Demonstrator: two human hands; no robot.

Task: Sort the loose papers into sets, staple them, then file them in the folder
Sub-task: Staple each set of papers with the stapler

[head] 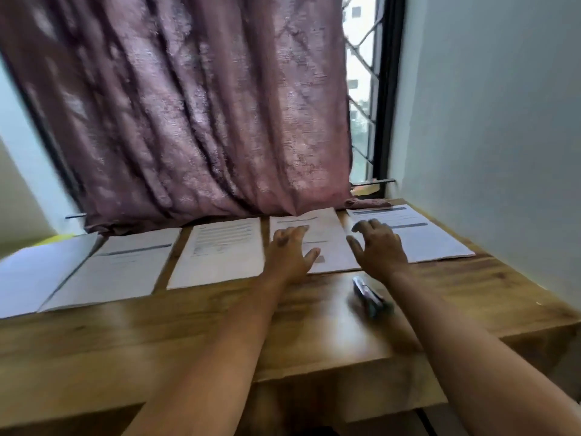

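Observation:
Several white printed papers lie in a row along the far side of the wooden table [157, 341]. My left hand [290, 250] reaches with spread fingers over the left edge of one sheet [327, 243] right of centre. My right hand [379, 247] hovers with relaxed fingers at that sheet's right edge, over the near corner of the rightmost paper [434, 239]. Neither hand holds anything. A dark stapler [369, 295] lies on the table just below my right wrist. Further left lie another sheet [220, 256], a paper with a dark bar [119, 272], and a pale sheet or folder [34, 275] at the far left.
A mauve curtain [188, 105] hangs right behind the papers, its hem touching the table's back edge. A barred window [361, 89] shows at its right. A pale wall [503, 121] bounds the table on the right. Something yellow [59, 238] peeks out behind the leftmost sheet.

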